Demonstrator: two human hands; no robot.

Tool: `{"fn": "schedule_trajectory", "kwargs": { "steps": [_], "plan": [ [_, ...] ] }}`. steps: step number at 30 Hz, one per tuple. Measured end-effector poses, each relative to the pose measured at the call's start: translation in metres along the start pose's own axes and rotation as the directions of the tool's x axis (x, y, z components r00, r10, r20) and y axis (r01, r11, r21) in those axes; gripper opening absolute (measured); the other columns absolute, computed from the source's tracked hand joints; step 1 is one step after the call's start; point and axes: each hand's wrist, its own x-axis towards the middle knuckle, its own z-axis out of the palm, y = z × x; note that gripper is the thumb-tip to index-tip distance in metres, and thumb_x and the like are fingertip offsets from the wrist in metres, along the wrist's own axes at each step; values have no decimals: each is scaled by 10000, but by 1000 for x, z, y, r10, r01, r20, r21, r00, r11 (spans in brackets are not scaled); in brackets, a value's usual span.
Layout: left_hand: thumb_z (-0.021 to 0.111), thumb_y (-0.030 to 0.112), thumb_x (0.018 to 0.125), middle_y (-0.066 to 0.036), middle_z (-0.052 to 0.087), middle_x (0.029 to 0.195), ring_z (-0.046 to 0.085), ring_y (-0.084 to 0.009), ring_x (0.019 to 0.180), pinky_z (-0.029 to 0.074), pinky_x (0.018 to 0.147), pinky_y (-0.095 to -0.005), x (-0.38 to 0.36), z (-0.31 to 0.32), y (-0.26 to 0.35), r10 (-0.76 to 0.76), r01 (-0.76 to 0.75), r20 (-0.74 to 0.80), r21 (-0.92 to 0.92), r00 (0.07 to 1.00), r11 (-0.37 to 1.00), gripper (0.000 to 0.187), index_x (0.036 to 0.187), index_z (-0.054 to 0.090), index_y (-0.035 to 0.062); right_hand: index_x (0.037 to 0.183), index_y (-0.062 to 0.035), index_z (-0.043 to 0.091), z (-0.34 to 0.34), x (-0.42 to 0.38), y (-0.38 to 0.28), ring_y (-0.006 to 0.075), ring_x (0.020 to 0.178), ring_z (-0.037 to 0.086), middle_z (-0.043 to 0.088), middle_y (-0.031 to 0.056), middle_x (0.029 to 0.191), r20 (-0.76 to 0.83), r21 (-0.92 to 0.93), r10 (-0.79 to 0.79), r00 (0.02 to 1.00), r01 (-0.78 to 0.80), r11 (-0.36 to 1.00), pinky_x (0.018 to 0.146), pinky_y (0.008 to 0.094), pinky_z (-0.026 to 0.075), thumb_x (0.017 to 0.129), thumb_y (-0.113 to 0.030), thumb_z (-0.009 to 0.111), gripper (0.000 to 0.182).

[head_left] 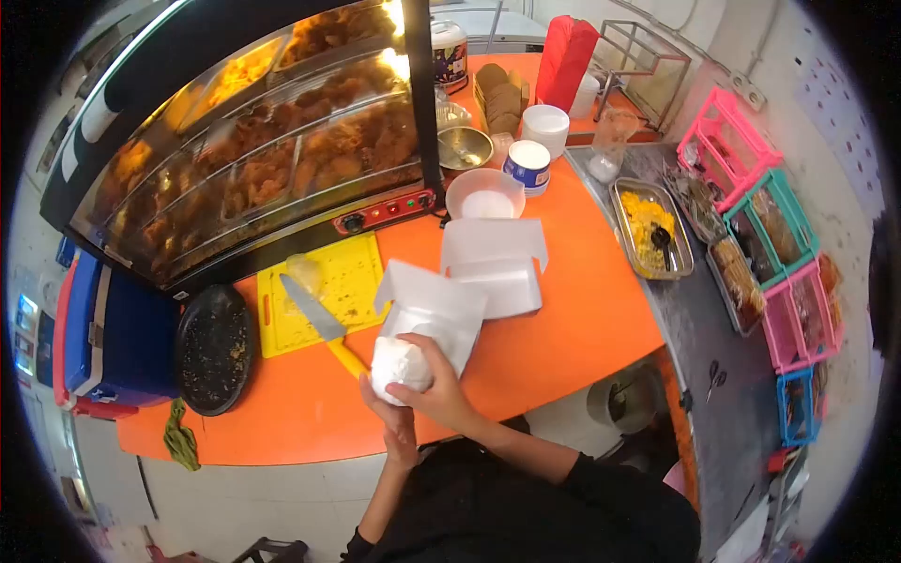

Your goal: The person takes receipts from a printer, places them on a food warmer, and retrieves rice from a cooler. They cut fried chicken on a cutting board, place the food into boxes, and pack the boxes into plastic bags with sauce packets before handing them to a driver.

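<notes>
Fingers of both hands curl around a rounded, soft-looking white-wrapped bundle (395, 366). Left hand (398, 419) supports it from below and its near side; right hand (435, 383) closes over its right side, thumb toward the wearer. Contents hidden by the wrap.

Key relation: an open white cardboard box (445, 314) lies just beyond and to the right of the bundle, which overlaps the box's near end in view. Cannot tell whether they touch. Bundle has no clear long axis; the box's runs obliquely away from the wearer. Right hand is nearer to the box. Raised lid flap stands at its far left, away from the fingers.

Surroundings: second open white cardboard box (508, 289) just behind. To the left, a broad-bladed knife with yellow handle (313, 307) partly overlies a yellow plastic cutting board (274, 335); handle end points at the left fingertips, the nearest obstruction. All on an orange tabletop (582, 328).
</notes>
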Motion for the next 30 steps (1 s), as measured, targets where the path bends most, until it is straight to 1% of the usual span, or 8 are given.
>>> {"fn": "schedule_trajectory", "kwargs": {
  "steps": [2,4,6,12,14,22,28,30],
  "plan": [
    [407,501,867,-147,121,1437,139,-289,1333,149,1067,-460,20,11,-14,-38,69,-177,175,983,982,743,1404,57,124,1142,-46,465,-60,23,-11,278,1014,485,492,135,1080,-111,-391,-407,907,336,857,863,352,405,669,-151,727,552],
    [430,454,878,-151,142,1431,156,-290,1326,170,1060,-452,37,-10,-31,-37,163,-359,328,933,930,723,1404,83,99,1111,-51,481,-117,51,7,308,973,494,493,159,1041,-276,-505,-318,907,145,851,830,384,415,635,-146,727,544],
    [510,409,860,-209,290,1359,232,-353,1277,212,1025,-465,53,-67,-69,26,335,-369,869,929,365,668,1350,264,27,1118,-44,484,-164,82,37,334,1004,485,489,169,1069,-328,-592,-1,945,-205,779,827,427,419,618,-224,726,585],
    [535,127,807,-248,532,983,497,-410,945,401,820,-451,58,-94,-114,-122,223,-212,972,970,79,305,1064,489,-29,1214,-69,458,-191,81,131,399,1100,424,393,241,1220,-33,-881,443,896,-235,410,924,467,376,627,-347,693,690],
    [498,59,768,-242,535,909,535,-407,838,439,713,-457,50,-74,-105,-139,279,-275,960,951,3,258,1009,483,-32,1240,-65,442,-213,59,139,431,1172,357,320,272,1301,50,-952,215,975,-19,307,990,471,313,622,-359,685,726],
    [474,39,735,-274,521,859,549,-445,728,466,667,-499,19,-12,-95,-255,350,-308,926,917,140,271,998,474,-29,1229,-18,436,-279,44,120,372,1233,324,348,239,1320,93,-926,321,942,-36,375,1036,429,267,641,-219,679,668],
    [506,124,801,-261,562,956,588,-400,811,486,732,-433,29,-78,-42,-569,425,-160,826,807,370,310,1069,489,-30,1075,45,473,-119,29,0,307,1038,461,468,167,1113,-456,-787,-328,828,-202,584,956,374,357,808,25,489,269],
    [517,210,858,-193,618,978,615,-305,882,475,768,-359,47,-126,-21,-636,469,-49,720,770,512,298,1061,552,-5,996,53,487,-53,-4,41,281,897,513,503,164,1010,-174,-727,-437,882,184,662,820,373,437,814,-32,526,205]
  ]
}}
